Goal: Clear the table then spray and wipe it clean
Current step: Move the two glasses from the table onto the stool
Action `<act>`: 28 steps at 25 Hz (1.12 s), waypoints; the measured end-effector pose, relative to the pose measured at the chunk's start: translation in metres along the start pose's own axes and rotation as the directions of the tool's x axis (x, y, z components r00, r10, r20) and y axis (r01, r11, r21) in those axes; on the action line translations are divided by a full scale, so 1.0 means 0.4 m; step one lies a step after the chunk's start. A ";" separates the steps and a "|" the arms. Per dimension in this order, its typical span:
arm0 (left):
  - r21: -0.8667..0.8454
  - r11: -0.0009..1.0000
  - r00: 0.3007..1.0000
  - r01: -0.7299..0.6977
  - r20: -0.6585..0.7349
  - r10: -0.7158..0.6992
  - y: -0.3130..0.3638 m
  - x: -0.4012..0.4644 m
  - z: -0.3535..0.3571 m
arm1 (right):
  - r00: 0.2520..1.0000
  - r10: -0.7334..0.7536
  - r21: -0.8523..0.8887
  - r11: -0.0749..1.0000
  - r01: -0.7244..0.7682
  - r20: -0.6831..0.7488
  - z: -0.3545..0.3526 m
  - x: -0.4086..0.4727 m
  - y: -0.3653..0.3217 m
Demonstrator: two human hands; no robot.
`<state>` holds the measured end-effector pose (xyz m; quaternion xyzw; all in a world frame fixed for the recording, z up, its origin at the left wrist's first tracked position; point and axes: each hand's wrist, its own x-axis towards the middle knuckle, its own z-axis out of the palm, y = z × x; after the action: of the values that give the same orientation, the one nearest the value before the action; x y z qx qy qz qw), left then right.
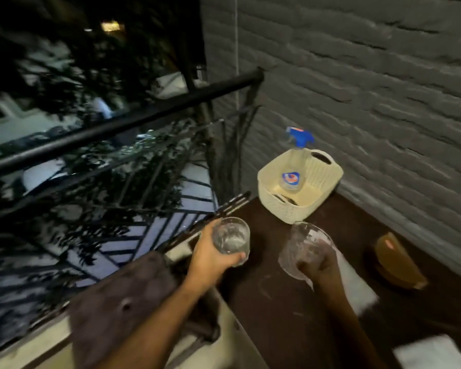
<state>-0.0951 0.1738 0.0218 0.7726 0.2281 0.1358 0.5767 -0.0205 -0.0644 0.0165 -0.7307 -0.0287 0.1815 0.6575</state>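
Note:
My left hand (210, 258) grips a clear drinking glass (232, 237) above the dark brown table's (277, 302) left edge. My right hand (318, 266) holds a second clear glass (308, 241), tilted, over the middle of the table. Behind them at the table's far corner stands a cream woven basket (322, 182) with a clear spray bottle (294, 169) with a blue trigger head upright inside it. A brown bowl (398, 265) lies on the table at the right. A white napkin (357, 286) lies under my right forearm.
A grey brick wall (370, 89) runs along the table's right side. A black balcony railing (117, 126) borders the left. A dark cloth (123, 304) hangs over the ledge at the lower left. Another white cloth (431, 354) lies at the table's near right corner.

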 end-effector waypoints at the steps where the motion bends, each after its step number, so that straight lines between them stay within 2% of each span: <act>1: 0.000 1.000 0.999 0.014 -0.045 -0.014 -0.025 -0.010 -0.077 | 0.998 -0.020 -0.065 0.998 0.024 0.063 0.089 0.011 -0.021; 3: 0.001 0.999 0.989 0.036 -0.145 -0.035 -0.071 -0.034 -0.220 | 0.992 -0.069 -0.103 0.992 0.079 0.103 0.258 0.030 -0.035; 6: -0.019 0.994 0.953 0.104 -0.284 -0.105 -0.157 -0.089 -0.430 | 0.979 -0.057 -0.087 0.993 0.076 0.194 0.507 -0.001 -0.037; 9: -0.001 0.984 0.888 0.180 -0.430 -0.163 -0.260 -0.141 -0.615 | 0.959 -0.047 -0.174 0.980 0.098 0.278 0.712 -0.023 0.002; 13: -0.062 0.966 0.824 0.250 -0.510 -0.246 -0.382 -0.181 -0.771 | 0.941 -0.037 -0.360 0.918 0.164 0.335 0.907 -0.031 0.073; 16: -0.076 0.956 0.796 0.284 -0.538 -0.279 -0.489 -0.197 -0.844 | 0.903 0.051 -0.457 0.874 0.167 0.427 1.002 -0.030 0.131; 20: -0.078 0.934 0.769 0.347 -0.547 -0.331 -0.657 -0.184 -0.898 | 0.901 0.049 -0.531 0.821 0.210 0.432 1.107 0.005 0.236; 24: -0.106 0.920 0.747 0.378 -0.551 -0.371 -0.844 -0.147 -0.900 | 0.908 -0.111 -0.457 0.835 0.305 0.403 1.194 0.059 0.390; 28: -0.126 0.910 0.727 0.394 -0.563 -0.393 -0.989 -0.105 -0.877 | 0.870 -0.202 -0.496 0.753 0.432 0.450 1.254 0.119 0.512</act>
<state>-0.3745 0.5346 -0.2486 0.6292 0.5502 0.2377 0.4949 -0.1685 0.3983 -0.2279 -0.8322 -0.3316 0.1814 0.4057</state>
